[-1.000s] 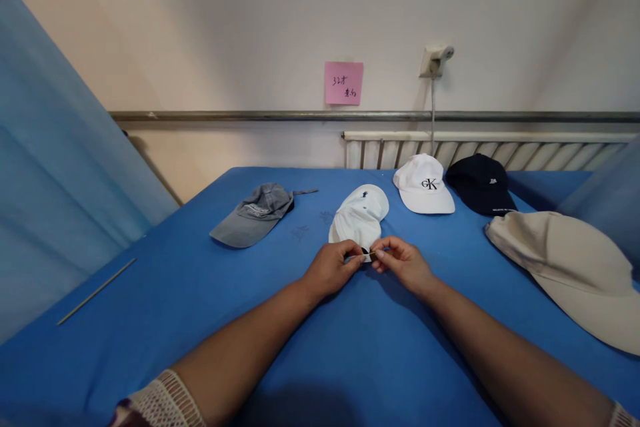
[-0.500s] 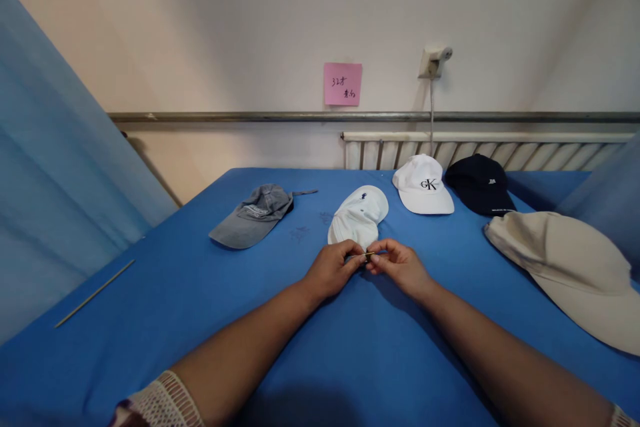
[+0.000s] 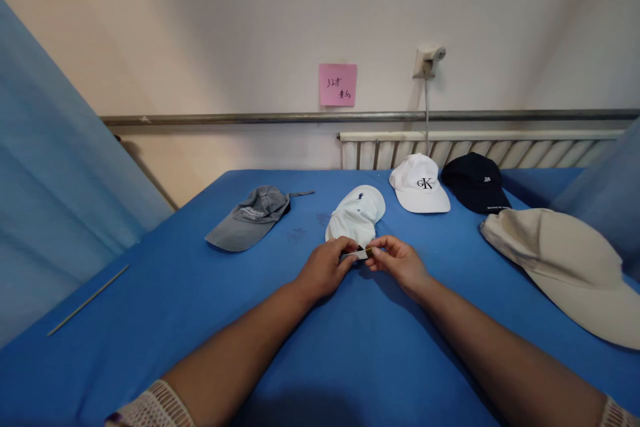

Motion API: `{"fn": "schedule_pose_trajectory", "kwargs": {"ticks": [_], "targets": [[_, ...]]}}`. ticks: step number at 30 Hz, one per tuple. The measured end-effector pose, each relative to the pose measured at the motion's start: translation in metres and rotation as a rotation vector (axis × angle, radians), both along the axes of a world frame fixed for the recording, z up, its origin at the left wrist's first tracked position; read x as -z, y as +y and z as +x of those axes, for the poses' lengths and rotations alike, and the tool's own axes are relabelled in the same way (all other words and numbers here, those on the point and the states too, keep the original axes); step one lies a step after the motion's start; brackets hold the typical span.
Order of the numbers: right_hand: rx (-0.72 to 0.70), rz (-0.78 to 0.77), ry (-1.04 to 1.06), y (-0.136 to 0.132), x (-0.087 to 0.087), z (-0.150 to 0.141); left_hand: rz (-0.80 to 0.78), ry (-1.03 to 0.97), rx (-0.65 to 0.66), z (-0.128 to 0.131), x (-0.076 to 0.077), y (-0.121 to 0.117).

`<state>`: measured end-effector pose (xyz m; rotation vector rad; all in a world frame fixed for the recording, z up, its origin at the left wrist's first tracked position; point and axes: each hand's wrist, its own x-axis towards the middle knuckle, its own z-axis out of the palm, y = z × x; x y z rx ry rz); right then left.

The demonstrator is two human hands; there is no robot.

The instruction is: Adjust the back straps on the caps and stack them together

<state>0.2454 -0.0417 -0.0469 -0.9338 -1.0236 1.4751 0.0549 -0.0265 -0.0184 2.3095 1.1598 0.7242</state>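
A white cap [image 3: 356, 213] with a small dark emblem lies in the middle of the blue table [image 3: 250, 293], its back end toward me. My left hand [image 3: 324, 268] pinches the cap's back strap from the left. My right hand [image 3: 397, 264] pinches the same strap from the right, at a small brass buckle between my fingertips. Both hands rest on the table just in front of the cap.
A grey cap [image 3: 251, 216] lies to the left. A white cap with a black logo [image 3: 419, 183], a black cap [image 3: 475, 182] and a large beige hat [image 3: 560, 267] lie to the right. A thin stick [image 3: 87, 299] rests at the left edge. Blue cloth hangs on both sides.
My fingertips have closed in on the strap buckle, and the view has shifted slightly right. The caps have not moved.
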Motion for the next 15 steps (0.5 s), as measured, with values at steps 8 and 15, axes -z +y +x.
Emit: {"fn": "schedule_pose_trajectory", "kwargs": {"ticks": [8, 15], "targets": [[-0.096, 0.013, 0.033, -0.0014, 0.0002, -0.0042, -0.067, -0.111, 0.002, 0.0080, 0.0044, -0.0047], [-0.034, 0.015, -0.004, 0.0002, 0.0032, -0.0032, 0.016, 0.001, 0.012, 0.0080, -0.0011, -0.0075]]}}
